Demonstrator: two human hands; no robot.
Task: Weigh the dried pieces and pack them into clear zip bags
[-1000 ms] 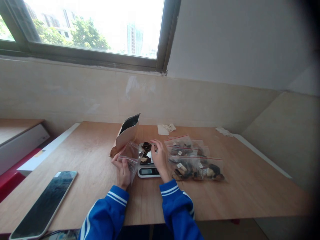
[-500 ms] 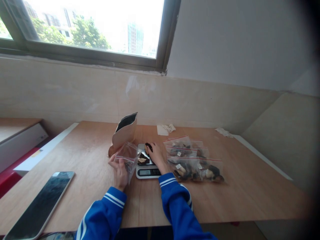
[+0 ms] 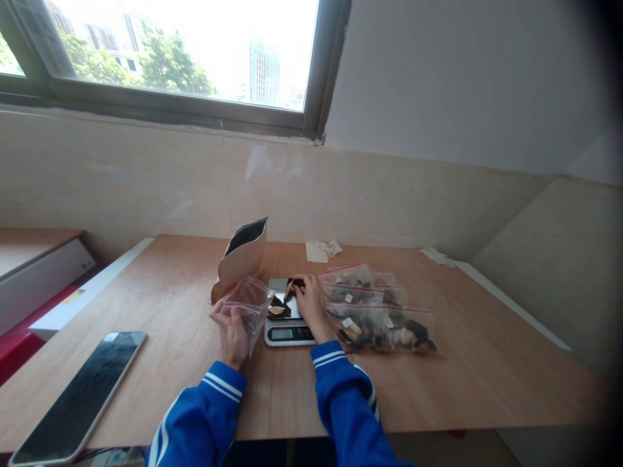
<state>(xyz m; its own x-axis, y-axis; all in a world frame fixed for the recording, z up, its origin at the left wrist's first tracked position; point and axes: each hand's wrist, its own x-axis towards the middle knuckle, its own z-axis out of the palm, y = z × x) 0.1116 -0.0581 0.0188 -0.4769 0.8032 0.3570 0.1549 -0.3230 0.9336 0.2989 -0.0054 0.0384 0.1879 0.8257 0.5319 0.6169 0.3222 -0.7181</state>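
My left hand (image 3: 232, 332) is closed on a clear zip bag (image 3: 250, 314), its mouth facing up beside the scale. A small digital kitchen scale (image 3: 287, 335) lies in front of me, its display towards me. On its shiny plate rests a dark brown and tan dried piece (image 3: 279, 310). At the plate's far right corner, the fingers of my right hand (image 3: 312, 306) pinch another dark and tan dried piece (image 3: 292, 287). Fingertips partly cover that piece. The pieces' exact kind is not clear.
A kraft paper pouch (image 3: 242, 259) stands open behind the zip bag. Several filled zip bags (image 3: 384, 327) with small white labels lie right of the scale. A phone (image 3: 80, 395) lies at the left. White paper scraps (image 3: 324, 251) lie at the table's back edge.
My right hand has shifted slightly right on the scale plate, and the pinched piece has turned so more of its tan side shows. My left hand stays with the zip bag.
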